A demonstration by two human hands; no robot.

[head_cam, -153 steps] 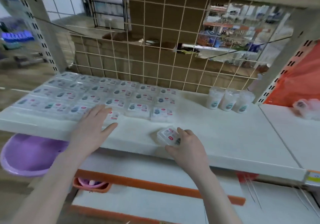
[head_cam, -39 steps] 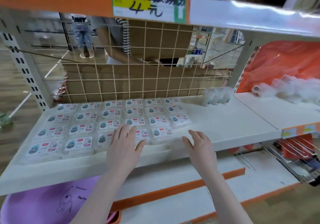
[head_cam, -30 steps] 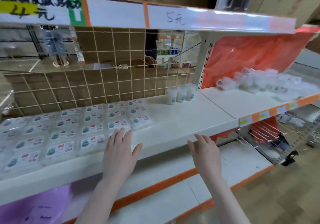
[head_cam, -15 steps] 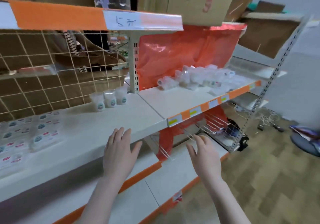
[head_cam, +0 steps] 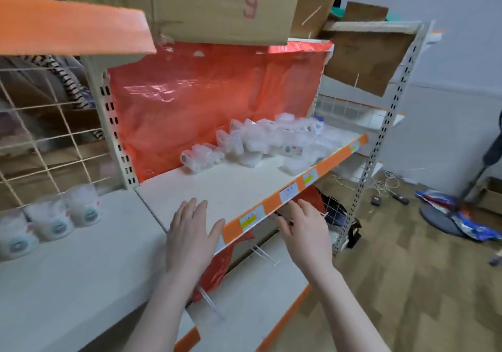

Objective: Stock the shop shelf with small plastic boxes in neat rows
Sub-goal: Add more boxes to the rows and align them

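Observation:
A loose heap of small clear plastic boxes [head_cam: 260, 145] lies at the back right of the white shelf [head_cam: 217, 188], against a red plastic sheet. My left hand [head_cam: 191, 232] hovers flat over the shelf's front edge, fingers straight, holding nothing. My right hand [head_cam: 304, 234] is in the air just in front of the orange price strip [head_cam: 298, 188], fingers relaxed and empty. Both hands are well short of the heap. The neat rows of boxes are out of view to the left.
Three round clear tubs [head_cam: 51, 221] stand on the left shelf section by a wire grid [head_cam: 40, 134]. A cardboard box [head_cam: 217, 3] sits on the shelf above. Wire hooks [head_cam: 263, 254] stick out below. Cables and a stand base [head_cam: 440, 221] lie on the floor at right.
My view has swung right, from the rows of boxes to the heap on the right shelf section. Both hands came along, still empty and open.

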